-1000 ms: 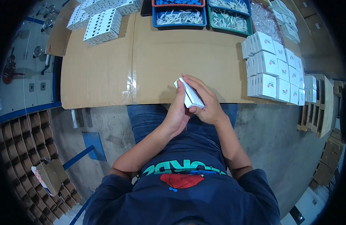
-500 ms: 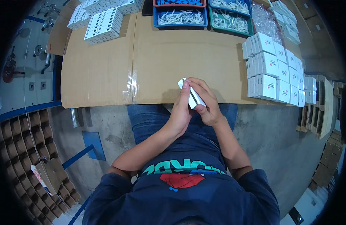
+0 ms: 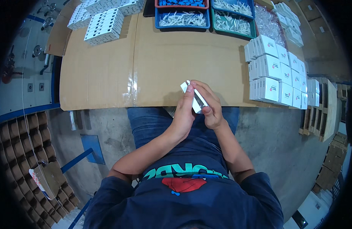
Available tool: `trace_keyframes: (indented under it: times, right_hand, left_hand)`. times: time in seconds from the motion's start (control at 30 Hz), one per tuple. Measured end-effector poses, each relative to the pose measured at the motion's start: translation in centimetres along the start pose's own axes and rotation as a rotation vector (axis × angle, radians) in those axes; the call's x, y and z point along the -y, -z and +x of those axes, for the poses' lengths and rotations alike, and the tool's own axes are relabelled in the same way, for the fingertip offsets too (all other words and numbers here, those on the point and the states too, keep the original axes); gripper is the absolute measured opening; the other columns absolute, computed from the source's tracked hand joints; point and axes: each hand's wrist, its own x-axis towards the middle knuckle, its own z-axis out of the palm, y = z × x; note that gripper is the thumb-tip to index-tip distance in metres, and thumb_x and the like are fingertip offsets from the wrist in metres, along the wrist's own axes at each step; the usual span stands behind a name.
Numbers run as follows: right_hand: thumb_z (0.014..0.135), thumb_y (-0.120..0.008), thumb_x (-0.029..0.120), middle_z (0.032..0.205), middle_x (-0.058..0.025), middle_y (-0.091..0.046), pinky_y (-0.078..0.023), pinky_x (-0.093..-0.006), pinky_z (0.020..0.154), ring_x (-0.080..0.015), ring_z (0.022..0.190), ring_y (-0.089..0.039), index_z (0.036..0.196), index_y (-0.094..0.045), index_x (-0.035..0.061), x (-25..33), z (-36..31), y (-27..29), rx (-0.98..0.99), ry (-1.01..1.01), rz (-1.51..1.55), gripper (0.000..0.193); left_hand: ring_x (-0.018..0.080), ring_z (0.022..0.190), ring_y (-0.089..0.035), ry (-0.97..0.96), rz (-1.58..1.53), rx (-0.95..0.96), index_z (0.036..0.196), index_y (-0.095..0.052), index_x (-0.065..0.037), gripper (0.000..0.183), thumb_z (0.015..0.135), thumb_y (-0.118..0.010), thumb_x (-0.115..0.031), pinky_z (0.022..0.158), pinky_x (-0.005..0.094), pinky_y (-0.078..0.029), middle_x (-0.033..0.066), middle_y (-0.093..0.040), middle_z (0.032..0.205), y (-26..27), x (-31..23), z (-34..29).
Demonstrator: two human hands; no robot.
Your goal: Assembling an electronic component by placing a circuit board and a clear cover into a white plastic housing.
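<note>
Light: moderate, cool-toned. Glare: white patches on clear tape (image 3: 129,88), cardboard-covered table (image 3: 183,57). Shadows: soft, beside left hand (image 3: 183,115). Distortion: edges bowed, corners black. Periphery: dimmer, softer.

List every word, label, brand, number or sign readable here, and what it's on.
Navy shirt: large green lettering; wording not copied here.
White boxes at right: dark and red print, too small to read.
Box stack at upper left: dark marks, too small to read.
Brown cartons at upper right: pale labels, too small to read.
Held white box: no readable print.
</note>
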Motion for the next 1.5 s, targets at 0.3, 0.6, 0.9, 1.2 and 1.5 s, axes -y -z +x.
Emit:
trace_keyframes:
  times: [0.3, 0.6, 0.9, 1.2, 1.5]
  right_hand:
    - [0.100, -0.033, 0.071, 0.140, -0.0271, -0.055, -0.042, -0.0432, 0.109, -0.0404, 0.130, -0.054, 0.143, -0.052, -0.0061, -0.4, 0.0, -0.2, 0.014, -0.015, 0.015, 0.091]
    - [0.106, -0.056, 0.037, 0.133, -0.0206, -0.062, -0.045, -0.0391, 0.107, -0.0252, 0.127, -0.057, 0.112, -0.062, -0.0017, -0.1, 0.0, 0.5, -0.301, -0.123, 0.249, 0.040]
    - [0.107, -0.051, 0.017, 0.114, -0.0167, -0.070, -0.048, -0.0331, 0.099, -0.0208, 0.110, -0.064, 0.104, -0.062, -0.0018, 0.4, -0.6, 2.4, -0.274, -0.288, 0.217, 0.022]
    - [0.098, -0.059, 0.056, 0.143, -0.0241, -0.053, -0.040, -0.0435, 0.111, -0.0356, 0.134, -0.052, 0.131, -0.060, -0.0010, 1.6, 0.7, 1.0, -0.082, -0.072, 0.204, 0.066]
    - [0.094, -0.059, 0.062, 0.142, -0.0251, -0.049, -0.044, -0.0445, 0.106, -0.0391, 0.127, -0.052, 0.142, -0.052, 0.0007, 1.2, -0.3, 0.7, -0.088, -0.067, 0.057, 0.079]
  left_hand:
    - [0.0187, 0.120, -0.058, -0.012, 0.039, -0.019, 0.144, -0.043, -0.009, 0.066, 0.106, -0.036, -0.063, 0.103, 0.0380, -0.046, 0.0091, -0.057, 0.128, -0.5, -0.4, -0.3]
    - [0.0191, 0.117, -0.061, -0.099, -0.003, -0.002, 0.147, -0.040, -0.008, 0.059, 0.106, -0.050, -0.050, 0.098, 0.0380, -0.052, 0.0111, -0.056, 0.132, 0.9, -0.4, 0.4]
    - [0.0220, 0.130, -0.050, -0.434, 0.164, 0.031, 0.155, -0.024, -0.013, 0.108, 0.073, -0.094, -0.021, 0.103, 0.0383, -0.049, 0.0106, -0.047, 0.140, 1.6, 0.3, 1.0]
    - [0.0242, 0.138, -0.042, -0.527, 0.280, 0.145, 0.157, -0.022, -0.019, 0.131, 0.054, -0.102, -0.022, 0.107, 0.0392, -0.047, 0.0080, -0.040, 0.146, 1.7, 0.6, 1.3]
    - [0.0189, 0.133, -0.045, -0.213, -0.016, 0.185, 0.159, -0.024, -0.019, 0.084, 0.098, -0.044, -0.073, 0.100, 0.0316, -0.045, 0.0029, -0.042, 0.145, 0.5, 0.0, 0.1]
